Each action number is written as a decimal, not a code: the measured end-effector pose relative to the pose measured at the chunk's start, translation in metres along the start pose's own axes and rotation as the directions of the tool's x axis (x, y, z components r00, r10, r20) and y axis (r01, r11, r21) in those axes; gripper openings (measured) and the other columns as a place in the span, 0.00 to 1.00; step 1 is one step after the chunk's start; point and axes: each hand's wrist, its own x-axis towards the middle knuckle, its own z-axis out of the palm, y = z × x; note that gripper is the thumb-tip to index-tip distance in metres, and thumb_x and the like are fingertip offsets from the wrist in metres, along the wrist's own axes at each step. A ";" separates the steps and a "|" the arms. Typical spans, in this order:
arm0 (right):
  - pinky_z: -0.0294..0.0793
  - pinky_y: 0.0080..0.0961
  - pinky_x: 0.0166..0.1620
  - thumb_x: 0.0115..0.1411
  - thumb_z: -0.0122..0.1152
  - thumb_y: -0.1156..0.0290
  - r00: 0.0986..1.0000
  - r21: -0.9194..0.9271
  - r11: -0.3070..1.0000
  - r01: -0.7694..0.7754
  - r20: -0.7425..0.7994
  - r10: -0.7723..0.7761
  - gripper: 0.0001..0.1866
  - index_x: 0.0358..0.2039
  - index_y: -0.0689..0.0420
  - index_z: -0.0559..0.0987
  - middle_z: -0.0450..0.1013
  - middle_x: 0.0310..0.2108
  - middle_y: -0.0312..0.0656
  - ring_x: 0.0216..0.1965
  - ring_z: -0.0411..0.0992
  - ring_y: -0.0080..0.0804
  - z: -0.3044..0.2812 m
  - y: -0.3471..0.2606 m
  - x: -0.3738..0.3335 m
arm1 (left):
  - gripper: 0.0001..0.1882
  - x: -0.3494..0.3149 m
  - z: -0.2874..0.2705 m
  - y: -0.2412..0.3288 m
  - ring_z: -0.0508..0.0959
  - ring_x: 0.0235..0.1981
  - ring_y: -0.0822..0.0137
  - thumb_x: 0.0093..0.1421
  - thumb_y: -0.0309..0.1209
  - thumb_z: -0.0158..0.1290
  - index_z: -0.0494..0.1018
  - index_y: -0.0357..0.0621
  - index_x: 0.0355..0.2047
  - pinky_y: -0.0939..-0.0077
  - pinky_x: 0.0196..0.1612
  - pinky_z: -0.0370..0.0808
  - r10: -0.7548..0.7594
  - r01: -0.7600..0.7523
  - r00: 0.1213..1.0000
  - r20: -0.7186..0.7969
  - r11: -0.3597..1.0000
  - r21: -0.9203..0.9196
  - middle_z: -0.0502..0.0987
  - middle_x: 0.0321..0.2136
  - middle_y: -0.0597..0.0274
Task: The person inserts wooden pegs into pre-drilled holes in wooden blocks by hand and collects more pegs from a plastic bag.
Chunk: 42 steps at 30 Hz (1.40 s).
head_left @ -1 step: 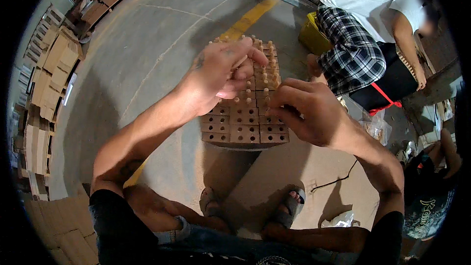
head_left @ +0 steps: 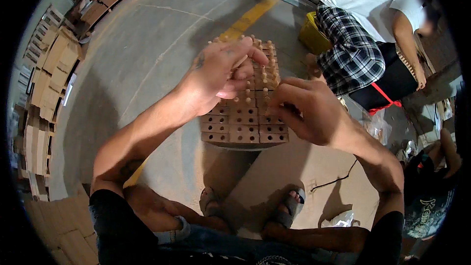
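Note:
Between my hands stands a block of brown wooden pieces (head_left: 240,137) with rows of round holes. Wooden pegs (head_left: 265,76) stand upright in many of the far holes, while the nearest rows show dark open holes. My left hand (head_left: 225,71) hovers over the left and middle of the block with curled fingers; whatever lies in its palm is hidden. At the block's right edge, my right hand (head_left: 309,110) has its thumb and fingertips pinched close beside the pegs, apparently on a wooden peg low over a hole.
To the right, a person in plaid shorts (head_left: 351,49) bends beside a yellow bin (head_left: 314,34) and a black container (head_left: 380,88). Stacked cardboard (head_left: 56,64) lines the left side. A cardboard sheet (head_left: 289,172) lies under my feet, with a plastic bag (head_left: 338,220) on it.

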 end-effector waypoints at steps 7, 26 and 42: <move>0.75 0.42 0.33 0.51 0.59 0.75 0.998 -0.160 0.986 -0.040 0.032 0.046 0.08 0.31 0.61 0.72 0.72 0.30 0.49 0.32 0.75 0.52 -0.010 0.006 0.021 | 0.24 0.013 -0.005 0.018 0.54 0.10 0.82 0.71 0.44 0.38 0.71 0.31 0.42 0.87 0.10 0.51 -0.023 0.023 1.000 0.012 1.000 -0.010 0.57 0.14 0.74; 0.76 0.34 0.31 0.57 0.57 0.73 0.991 0.015 0.991 -0.131 0.035 0.131 0.07 0.31 0.64 0.79 0.77 0.24 0.47 0.27 0.78 0.36 0.006 -0.024 0.154 | 0.22 -0.020 -0.092 0.075 0.54 0.13 0.80 0.72 0.46 0.34 0.66 0.39 0.48 0.83 0.15 0.49 0.047 -0.045 0.998 -0.044 0.998 0.034 0.60 0.14 0.72; 0.75 0.34 0.35 0.55 0.64 0.73 0.988 0.033 0.987 -0.155 0.023 0.154 0.07 0.33 0.61 0.78 0.75 0.30 0.42 0.30 0.75 0.36 0.031 -0.024 0.176 | 0.23 0.001 -0.145 0.089 0.53 0.10 0.81 0.72 0.44 0.36 0.67 0.33 0.47 0.85 0.12 0.50 0.023 -0.036 0.977 -0.210 0.998 -0.060 0.56 0.15 0.74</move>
